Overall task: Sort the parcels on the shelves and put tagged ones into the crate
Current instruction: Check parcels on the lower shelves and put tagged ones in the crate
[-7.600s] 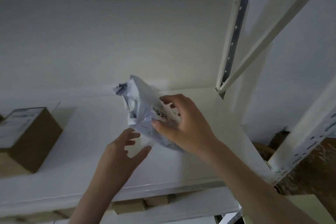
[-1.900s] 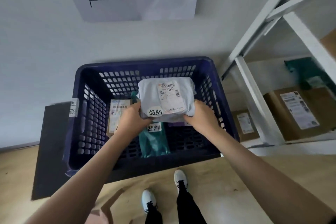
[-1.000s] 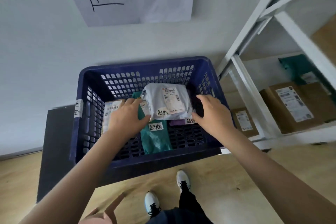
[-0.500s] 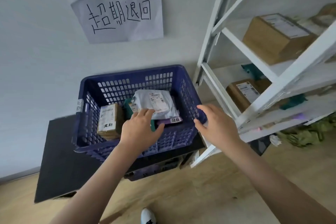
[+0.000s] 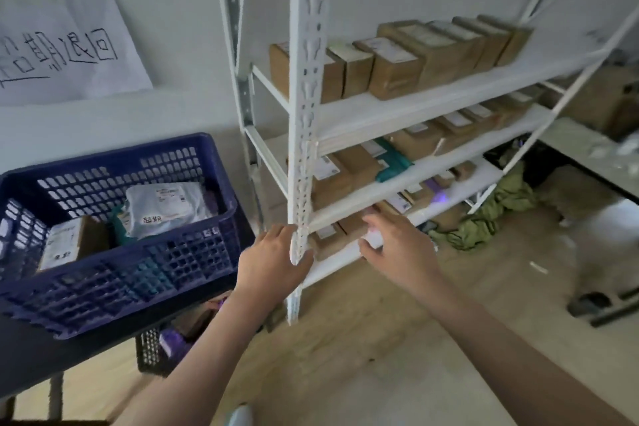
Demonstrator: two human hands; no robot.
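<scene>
Your left hand (image 5: 273,261) held nothing, fingers loose, spread. Your right hand (image 5: 397,245) same, no grip on anything, near low shelf (image 5: 345,258). Grey parcel (image 5: 166,207) with tag lay in blue crate (image 5: 114,290) on dark desk (image 5: 20,367), beside small box (image 5: 69,242). Brown boxes (image 5: 390,73) sat in rows on rack. Step, I think: looking for next tagged parcel. Next move needs checking labels first.

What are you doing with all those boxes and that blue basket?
A person is sorting parcels. The blue crate already holds a grey bag parcel with a tag and a small box. Both hands are empty: the left hand and right hand are reaching toward the white shelves, where rows of cardboard boxes wait.
</scene>
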